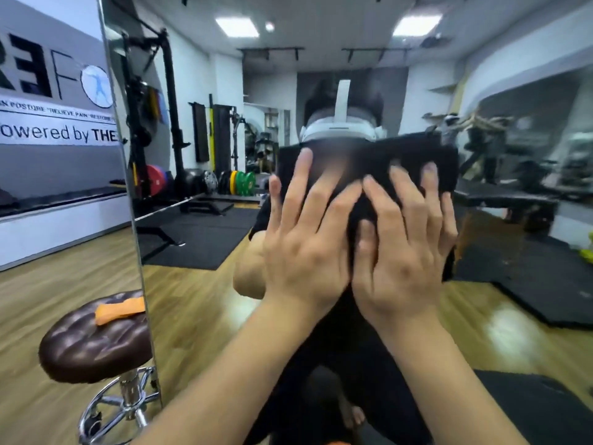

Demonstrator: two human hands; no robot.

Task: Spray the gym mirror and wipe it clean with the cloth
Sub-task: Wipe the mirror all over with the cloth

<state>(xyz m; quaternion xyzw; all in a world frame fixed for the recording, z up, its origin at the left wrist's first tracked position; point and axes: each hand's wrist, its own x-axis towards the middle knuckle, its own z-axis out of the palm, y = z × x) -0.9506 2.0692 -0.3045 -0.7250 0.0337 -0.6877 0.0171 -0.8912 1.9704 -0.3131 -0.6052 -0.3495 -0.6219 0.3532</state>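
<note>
The gym mirror fills most of the view, its left edge running down from top left. A black cloth lies flat against the glass at the centre. My left hand and my right hand both press on the cloth with fingers spread, side by side and touching. The cloth's lower part is hidden behind my hands. No spray bottle is in view.
A brown padded stool on a chrome base stands at lower left against the mirror's edge, with an orange cloth on its seat. The mirror reflects a person with a white headset, weight plates, racks and black floor mats.
</note>
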